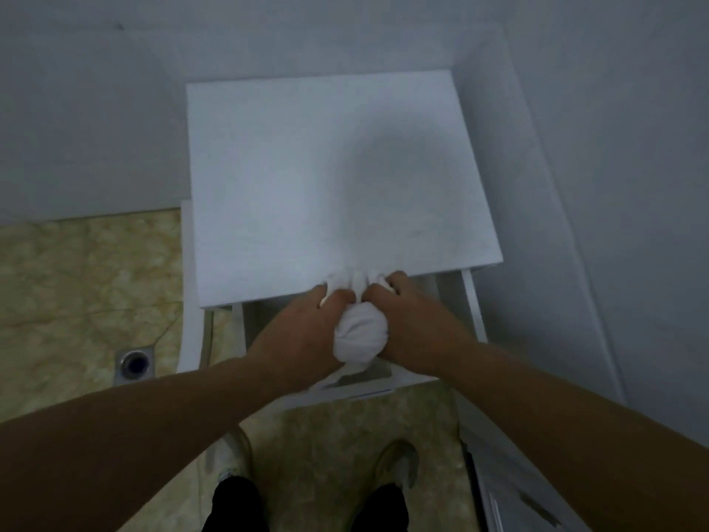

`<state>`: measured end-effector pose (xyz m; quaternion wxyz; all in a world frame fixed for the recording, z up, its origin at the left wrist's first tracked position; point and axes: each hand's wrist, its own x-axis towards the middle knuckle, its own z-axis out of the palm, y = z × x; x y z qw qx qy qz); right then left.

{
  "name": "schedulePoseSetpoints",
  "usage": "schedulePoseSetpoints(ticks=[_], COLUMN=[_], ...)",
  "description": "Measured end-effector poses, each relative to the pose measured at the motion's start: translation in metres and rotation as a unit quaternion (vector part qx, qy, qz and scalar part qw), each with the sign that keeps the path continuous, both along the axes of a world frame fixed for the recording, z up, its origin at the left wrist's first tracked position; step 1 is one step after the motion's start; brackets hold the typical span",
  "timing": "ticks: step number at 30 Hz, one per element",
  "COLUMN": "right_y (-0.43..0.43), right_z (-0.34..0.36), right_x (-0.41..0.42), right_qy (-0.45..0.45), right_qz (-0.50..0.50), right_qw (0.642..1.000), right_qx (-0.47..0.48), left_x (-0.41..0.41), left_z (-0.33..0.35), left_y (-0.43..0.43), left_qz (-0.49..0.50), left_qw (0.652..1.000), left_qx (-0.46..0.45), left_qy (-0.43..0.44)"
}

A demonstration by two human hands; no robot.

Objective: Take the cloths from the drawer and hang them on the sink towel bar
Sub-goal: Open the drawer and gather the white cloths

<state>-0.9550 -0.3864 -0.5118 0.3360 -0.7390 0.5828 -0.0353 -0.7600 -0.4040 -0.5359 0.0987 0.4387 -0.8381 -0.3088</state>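
My left hand (307, 328) and right hand (410, 320) curl round the bunched white fabric cloth (360, 334), above the open white drawer (475, 312); it looks soft, light, limp, so I'd grip corners.

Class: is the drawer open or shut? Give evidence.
Open: the drawer juts forward from under the cabinet top, its side walls showing.

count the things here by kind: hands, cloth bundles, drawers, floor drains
hands: 2 (left hand, right hand)
cloth bundle: 1
drawer: 1
drain: 1
total: 5
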Motion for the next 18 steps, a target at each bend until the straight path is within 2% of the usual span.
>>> schedulePoseSetpoints(ticks=[5, 8, 11, 14, 16, 18], right_y=[-0.061, -0.111, -0.155, -0.178, -0.173, -0.149], right_z=[0.085, 0.107, 0.099, 0.068, 0.048, 0.03], right_x=[0.004, 0.008, 0.008, 0.004, 0.004, 0.008], right_qy=[0.018, 0.026, 0.05, 0.1, 0.144, 0.171], right_qz=[-0.05, -0.075, -0.084, -0.11, -0.119, -0.094], right_qw=[0.995, 0.991, 0.989, 0.986, 0.981, 0.979], right_qx=[-0.086, -0.109, -0.111, -0.07, -0.044, -0.065], left_x=[0.007, 0.009, 0.007, 0.006, 0.007, 0.013], left_z=[0.094, 0.117, 0.116, 0.106, 0.095, 0.082], left_y=[-0.07, -0.125, -0.17, -0.192, -0.189, -0.167], left_qz=[-0.015, -0.021, -0.037, 0.034, 0.052, 0.021], left_qw=[0.99, 0.98, 0.958, 0.924, 0.916, 0.915], left_qx=[-0.134, -0.181, -0.207, -0.187, -0.192, -0.224], left_qy=[-0.036, -0.079, -0.195, -0.331, -0.349, -0.335])
